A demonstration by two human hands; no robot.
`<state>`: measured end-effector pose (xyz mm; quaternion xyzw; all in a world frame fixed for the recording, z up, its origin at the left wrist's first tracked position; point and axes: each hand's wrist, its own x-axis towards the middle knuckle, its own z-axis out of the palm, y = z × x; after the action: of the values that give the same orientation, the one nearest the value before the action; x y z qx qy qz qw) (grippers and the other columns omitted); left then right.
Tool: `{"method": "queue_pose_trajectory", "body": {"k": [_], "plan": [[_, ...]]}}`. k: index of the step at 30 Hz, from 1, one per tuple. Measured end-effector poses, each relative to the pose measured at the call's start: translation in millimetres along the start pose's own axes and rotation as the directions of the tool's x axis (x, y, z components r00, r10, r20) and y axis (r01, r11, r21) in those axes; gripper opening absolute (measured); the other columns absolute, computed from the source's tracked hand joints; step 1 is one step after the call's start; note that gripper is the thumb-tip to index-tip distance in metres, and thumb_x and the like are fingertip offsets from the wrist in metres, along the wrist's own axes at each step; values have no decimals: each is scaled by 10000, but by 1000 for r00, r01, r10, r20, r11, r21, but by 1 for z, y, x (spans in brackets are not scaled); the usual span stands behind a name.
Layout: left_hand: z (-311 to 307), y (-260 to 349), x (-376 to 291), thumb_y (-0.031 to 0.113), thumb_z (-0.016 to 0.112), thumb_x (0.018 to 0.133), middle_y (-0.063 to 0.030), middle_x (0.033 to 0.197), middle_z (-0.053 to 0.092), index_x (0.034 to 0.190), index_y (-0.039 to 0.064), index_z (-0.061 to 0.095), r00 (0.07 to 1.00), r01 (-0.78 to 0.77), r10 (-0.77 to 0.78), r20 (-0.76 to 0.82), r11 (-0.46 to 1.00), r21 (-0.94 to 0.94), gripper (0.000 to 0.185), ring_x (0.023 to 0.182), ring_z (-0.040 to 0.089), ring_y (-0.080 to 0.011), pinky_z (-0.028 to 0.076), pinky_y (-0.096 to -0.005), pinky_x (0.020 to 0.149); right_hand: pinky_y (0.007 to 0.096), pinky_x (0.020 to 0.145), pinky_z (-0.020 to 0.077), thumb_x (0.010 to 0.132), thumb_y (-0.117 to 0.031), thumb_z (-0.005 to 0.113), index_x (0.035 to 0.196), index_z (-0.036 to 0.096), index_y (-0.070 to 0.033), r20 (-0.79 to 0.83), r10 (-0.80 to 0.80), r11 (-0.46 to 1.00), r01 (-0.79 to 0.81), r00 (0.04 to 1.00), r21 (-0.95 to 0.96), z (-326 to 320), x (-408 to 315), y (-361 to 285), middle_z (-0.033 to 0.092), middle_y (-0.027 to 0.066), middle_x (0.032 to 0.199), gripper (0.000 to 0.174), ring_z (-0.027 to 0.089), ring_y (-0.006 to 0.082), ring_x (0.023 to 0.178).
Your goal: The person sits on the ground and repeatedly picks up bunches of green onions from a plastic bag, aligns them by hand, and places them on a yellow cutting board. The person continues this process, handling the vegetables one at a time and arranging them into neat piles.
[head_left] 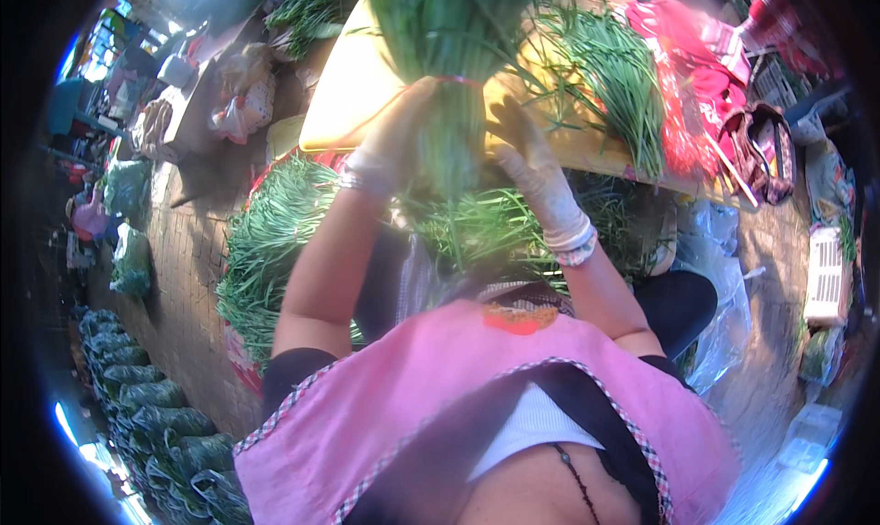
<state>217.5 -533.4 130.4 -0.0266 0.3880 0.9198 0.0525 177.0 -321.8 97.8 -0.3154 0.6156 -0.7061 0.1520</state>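
A large bundle of long green leaves, probably garlic chives (440, 37), is raised in front of me, with a thin red tie (459, 80) around it. My left hand (402, 129), in a pale glove, grips its left side near the tie; motion blur hides the fingers. To the right of the bundle, my gloved right hand (536, 157) has its fingers apart and holds nothing. Behind the bundle is a yellow board or tabletop (344, 105). More loose leaves (481, 226) lie in my lap area below the hands.
A big heap of leaves (282, 250) lies at my left. On the board's right are cut leaves (619, 78), red plastic strips (680, 126) and a thin stick (732, 171). Several filled plastic bags (158, 394) line the brick floor (199, 250). A white crate (825, 274) stands far right.
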Motion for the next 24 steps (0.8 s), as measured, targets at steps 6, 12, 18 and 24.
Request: {"method": "queue_pose_trajectory", "body": {"k": [6,12,18,24], "plan": [[20,-37,8,544,600,922,-139,1389,550,1425,48,451,901,-425,429,69,837,345,722,1241,554,-310,453,-487,1059,292,834,547,794,-63,781,1495,284,-57,87,-63,996,57,994,71,4,10,-27,629,114,1190,860,614,193,1067],[-41,18,14,548,426,984,-110,1553,370,1499,135,380,624,-742,781,-35,606,285,662,1386,387,-347,282,-553,1163,370,980,486,801,-282,774,1350,478,-33,198,-117,925,179,973,-335,-32,6,1,629,189,1221,672,636,296,1091],[-162,64,-14,416,424,1016,-157,1474,451,1419,43,425,468,-651,775,-424,628,427,549,1271,513,-309,429,-479,1070,410,927,516,835,-375,696,1324,503,-60,272,-173,746,306,947,-591,-26,66,8,656,174,1167,613,644,311,1057],[-253,103,-51,423,501,989,-213,1458,445,1414,-9,396,361,-443,513,-779,829,341,615,1280,495,-354,390,-532,1092,407,807,550,796,-260,643,1287,577,-72,389,18,580,308,921,-754,1,164,8,696,175,1063,530,682,325,938]]}}
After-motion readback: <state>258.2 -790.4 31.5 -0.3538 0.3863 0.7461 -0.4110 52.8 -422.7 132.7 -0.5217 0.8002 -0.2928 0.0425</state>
